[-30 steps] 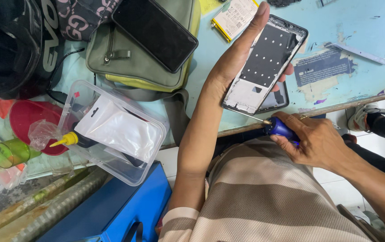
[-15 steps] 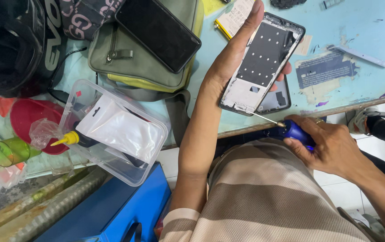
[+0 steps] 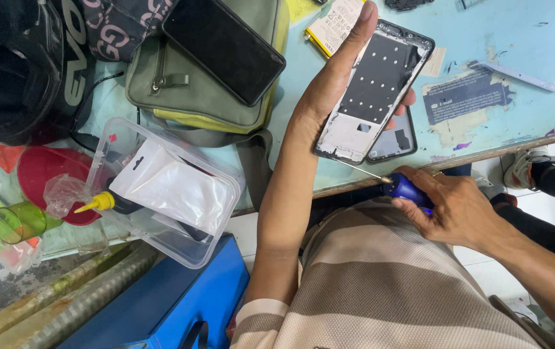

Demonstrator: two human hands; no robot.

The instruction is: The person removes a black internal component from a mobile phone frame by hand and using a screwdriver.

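My left hand [image 3: 332,87] holds a stripped phone frame [image 3: 381,81] upright over the light-blue table [image 3: 516,39], thumb along its left edge. The frame shows a black inner plate with small holes. Behind its lower part lies another dark phone part [image 3: 395,141]. My right hand [image 3: 461,210] grips a blue-handled screwdriver [image 3: 408,190] in front of my striped shirt. Its thin shaft points left, and the tip sits just below the frame's bottom edge.
A black phone [image 3: 222,45] lies on an olive bag [image 3: 187,90]. A clear plastic box [image 3: 161,194] holds a white pouch and a yellow-tipped bottle [image 3: 100,203]. A black helmet [image 3: 19,71], green cup [image 3: 19,221], blue case [image 3: 161,304] and a battery [image 3: 335,26] are also here.
My right hand drifted slightly right with the screwdriver, then came back left. The shaft stays aimed at the frame's lower edge. My left hand keeps its hold on the frame.
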